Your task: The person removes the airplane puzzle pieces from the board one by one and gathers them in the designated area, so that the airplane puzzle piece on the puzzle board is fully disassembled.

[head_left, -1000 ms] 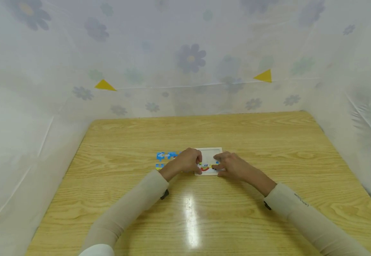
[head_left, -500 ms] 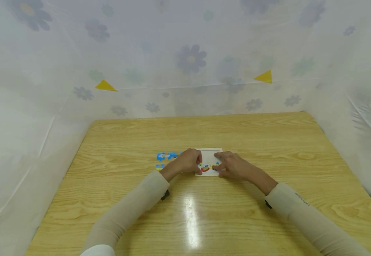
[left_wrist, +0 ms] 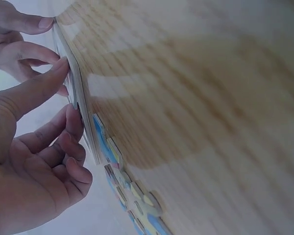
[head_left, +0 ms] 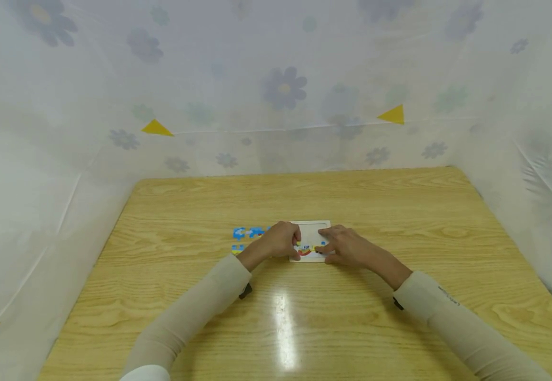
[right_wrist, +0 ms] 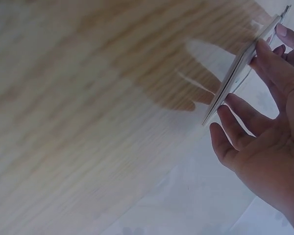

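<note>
A shallow white puzzle tray point(head_left: 309, 222) lies on the table between the two hands, with several colourful jigsaw pieces point(head_left: 305, 252) along its near side. My left hand point(head_left: 280, 239) is at the tray's left edge, its thumb and curled index finger pinching what looks like a jigsaw piece at the lower left corner. That piece is mostly hidden by the fingers. From the right, my right hand point(head_left: 352, 248) reaches over the tray with spread fingers. Its fingertips touch the pieces and the tray's edge; in the right wrist view they rest along the tray's side point(right_wrist: 230, 78).
Left of the tray lie several loose blue and yellow jigsaw pieces point(head_left: 240, 233), partly hidden behind the left forearm. In the left wrist view, loose pieces point(left_wrist: 110, 147) sit close beside the tray. A flower-patterned curtain point(head_left: 276, 143) surrounds the wooden table point(head_left: 352, 338).
</note>
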`<state>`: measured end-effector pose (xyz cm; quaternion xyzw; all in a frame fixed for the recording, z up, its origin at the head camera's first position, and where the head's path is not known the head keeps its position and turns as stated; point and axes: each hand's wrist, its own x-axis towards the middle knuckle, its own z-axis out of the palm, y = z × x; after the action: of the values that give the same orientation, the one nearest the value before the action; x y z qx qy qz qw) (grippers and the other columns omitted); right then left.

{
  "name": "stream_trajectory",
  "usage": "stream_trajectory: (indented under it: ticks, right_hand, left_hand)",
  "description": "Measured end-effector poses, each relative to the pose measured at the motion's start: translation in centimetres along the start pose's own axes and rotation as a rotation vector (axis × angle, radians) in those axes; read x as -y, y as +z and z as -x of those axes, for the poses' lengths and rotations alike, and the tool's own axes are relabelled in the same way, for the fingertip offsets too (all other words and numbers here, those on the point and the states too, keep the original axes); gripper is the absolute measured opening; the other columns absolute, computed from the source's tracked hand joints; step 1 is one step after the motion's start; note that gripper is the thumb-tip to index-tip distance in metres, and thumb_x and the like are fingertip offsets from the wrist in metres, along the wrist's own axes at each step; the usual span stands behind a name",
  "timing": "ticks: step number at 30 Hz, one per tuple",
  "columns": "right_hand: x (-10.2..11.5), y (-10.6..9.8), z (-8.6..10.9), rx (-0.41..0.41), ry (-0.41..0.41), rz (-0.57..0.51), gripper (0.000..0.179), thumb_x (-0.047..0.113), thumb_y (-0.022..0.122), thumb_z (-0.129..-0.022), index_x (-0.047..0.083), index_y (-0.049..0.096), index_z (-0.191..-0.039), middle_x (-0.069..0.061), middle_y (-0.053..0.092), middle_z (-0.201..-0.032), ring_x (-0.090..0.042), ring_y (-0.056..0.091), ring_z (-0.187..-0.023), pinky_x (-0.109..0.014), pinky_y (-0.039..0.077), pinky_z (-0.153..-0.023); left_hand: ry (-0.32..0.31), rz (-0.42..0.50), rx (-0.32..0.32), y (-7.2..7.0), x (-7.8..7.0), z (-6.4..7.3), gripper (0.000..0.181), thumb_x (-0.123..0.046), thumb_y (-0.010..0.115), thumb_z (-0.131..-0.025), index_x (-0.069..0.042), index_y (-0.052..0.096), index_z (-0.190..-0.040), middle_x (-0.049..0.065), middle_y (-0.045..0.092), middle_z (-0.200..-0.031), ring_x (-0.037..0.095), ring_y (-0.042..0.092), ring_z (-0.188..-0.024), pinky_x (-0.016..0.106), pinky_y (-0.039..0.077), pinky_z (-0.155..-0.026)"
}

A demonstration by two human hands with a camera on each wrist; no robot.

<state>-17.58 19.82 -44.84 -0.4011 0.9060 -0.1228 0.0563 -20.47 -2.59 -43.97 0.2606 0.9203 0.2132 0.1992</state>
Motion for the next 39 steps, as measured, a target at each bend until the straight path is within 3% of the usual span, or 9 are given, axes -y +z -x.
stream_trajectory:
  ticks: [7,16,30,39]
  right_hand:
    - [0.1,-0.1,0.0,-0.013,-0.011,0.022,0.034,0.025,0.072,-0.083,0.012,0.070,-0.114,-0.026,0.053,-0.133,-0.043,0.052,-0.118,-0.056,0.042,-0.097]
    - [0.1,-0.1,0.0,-0.016,-0.007,0.046,0.034,0.025,0.072,-0.082,0.012,0.070,-0.114,-0.026,0.054,-0.132,-0.044,0.053,-0.117,-0.056,0.042,-0.096]
    - [0.2,0.0,-0.1,-0.007,-0.002,0.041,0.033,0.024,0.072,-0.083,0.012,0.070,-0.114,-0.026,0.053,-0.133,-0.044,0.052,-0.118,-0.056,0.042,-0.097]
    - [0.4,-0.3,0.0,0.014,0.032,0.011,0.034,0.025,0.072,-0.083,0.013,0.069,-0.115,-0.025,0.052,-0.134,-0.044,0.050,-0.119,-0.055,0.042,-0.097]
  left_hand:
    - [0.010,0.081,-0.019,-0.1,0.2,0.1,0.020,-0.014,0.076,-0.080,-0.006,0.064,-0.094,0.001,0.059,-0.081,0.011,0.053,-0.069,0.022,0.045,-0.064]
    - [0.098,0.047,-0.082,-0.3,0.0,0.4,0.007,-0.009,0.060,-0.092,-0.004,0.065,-0.090,0.005,0.067,-0.087,0.012,0.059,-0.073,0.022,0.048,-0.067]
    - [0.080,0.129,-0.052,-0.6,0.4,0.4,0.010,-0.010,0.057,-0.094,-0.006,0.064,-0.089,0.004,0.067,-0.089,0.012,0.059,-0.078,0.022,0.049,-0.069]
    - [0.071,0.162,-0.062,-1.0,1.5,0.9,0.009,-0.011,0.059,-0.094,-0.007,0.065,-0.089,0.004,0.067,-0.088,0.011,0.059,-0.077,0.023,0.050,-0.071]
